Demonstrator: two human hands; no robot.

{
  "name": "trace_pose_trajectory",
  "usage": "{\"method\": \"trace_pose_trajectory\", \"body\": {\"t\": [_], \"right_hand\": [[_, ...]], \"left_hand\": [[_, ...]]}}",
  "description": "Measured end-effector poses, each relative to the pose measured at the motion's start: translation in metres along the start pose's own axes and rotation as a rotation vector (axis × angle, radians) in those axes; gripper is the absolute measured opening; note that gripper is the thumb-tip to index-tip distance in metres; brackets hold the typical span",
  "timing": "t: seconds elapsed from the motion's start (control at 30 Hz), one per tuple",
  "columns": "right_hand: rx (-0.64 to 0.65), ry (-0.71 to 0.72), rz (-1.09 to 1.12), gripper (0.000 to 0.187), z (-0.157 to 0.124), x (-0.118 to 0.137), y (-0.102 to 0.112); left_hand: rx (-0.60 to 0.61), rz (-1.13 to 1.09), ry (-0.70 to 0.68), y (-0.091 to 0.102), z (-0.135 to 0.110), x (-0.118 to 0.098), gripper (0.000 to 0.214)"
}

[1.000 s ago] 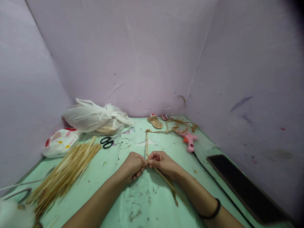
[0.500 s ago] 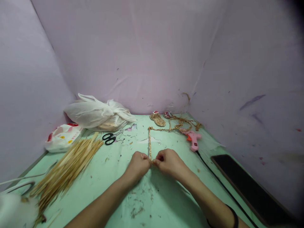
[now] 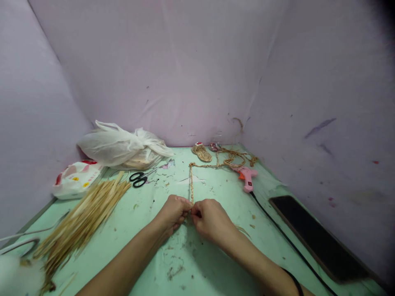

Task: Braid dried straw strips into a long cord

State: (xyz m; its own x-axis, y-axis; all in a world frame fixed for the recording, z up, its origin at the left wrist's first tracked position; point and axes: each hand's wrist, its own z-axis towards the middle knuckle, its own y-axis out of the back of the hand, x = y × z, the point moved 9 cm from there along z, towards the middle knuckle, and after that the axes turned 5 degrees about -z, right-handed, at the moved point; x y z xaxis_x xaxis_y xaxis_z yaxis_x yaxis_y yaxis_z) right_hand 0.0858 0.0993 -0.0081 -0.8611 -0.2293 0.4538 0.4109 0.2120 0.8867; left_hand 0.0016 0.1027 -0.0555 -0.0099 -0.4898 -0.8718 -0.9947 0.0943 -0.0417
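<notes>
A thin braided straw cord (image 3: 191, 181) runs from my hands straight back across the green table, then bends right toward a tangle of braid (image 3: 233, 158) at the far corner. My left hand (image 3: 173, 211) and my right hand (image 3: 210, 220) meet knuckle to knuckle at the cord's near end, both with fingers curled in a pinch on it. A few loose straw ends (image 3: 243, 230) poke out to the right of my right wrist. The part of the cord inside my fingers is hidden.
A bundle of straw strips (image 3: 82, 224) lies at left, black scissors (image 3: 140, 179) behind it. White plastic bags (image 3: 120, 148) and a printed packet (image 3: 75, 179) sit at back left. A small woven sole (image 3: 201, 152), a pink glue gun (image 3: 246, 179) with black cable, and a dark slab (image 3: 317, 238) lie right.
The long straw strands that trailed toward me from my right hand a second ago are now mostly hidden under it. My right hand has rolled over the cord end; both hands stay together.
</notes>
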Motion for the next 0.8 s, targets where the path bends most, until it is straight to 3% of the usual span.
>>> {"method": "trace_pose_trajectory", "body": {"t": [0.3, 0.43, 0.47, 0.6, 0.8], "right_hand": [[0.075, 0.003, 0.177, 0.012, 0.006, -0.008, -0.003], [-0.14, -0.132, 0.369, 0.013, 0.013, -0.031, 0.02], [-0.13, -0.169, 0.447, 0.012, 0.015, -0.036, 0.015], [0.204, -0.276, 0.816, 0.006, 0.019, -0.036, -0.037], [0.209, -0.228, 0.806, 0.007, 0.023, -0.035, -0.039]], "left_hand": [[-0.062, 0.082, -0.009, -0.001, 0.001, -0.001, 0.011], [-0.046, 0.086, -0.035, -0.002, 0.001, -0.003, 0.01], [-0.037, 0.083, -0.031, -0.002, 0.001, -0.004, 0.01], [-0.023, 0.068, -0.039, -0.003, -0.001, -0.007, 0.014], [0.013, 0.13, -0.064, -0.002, 0.002, -0.008, 0.009]]}}
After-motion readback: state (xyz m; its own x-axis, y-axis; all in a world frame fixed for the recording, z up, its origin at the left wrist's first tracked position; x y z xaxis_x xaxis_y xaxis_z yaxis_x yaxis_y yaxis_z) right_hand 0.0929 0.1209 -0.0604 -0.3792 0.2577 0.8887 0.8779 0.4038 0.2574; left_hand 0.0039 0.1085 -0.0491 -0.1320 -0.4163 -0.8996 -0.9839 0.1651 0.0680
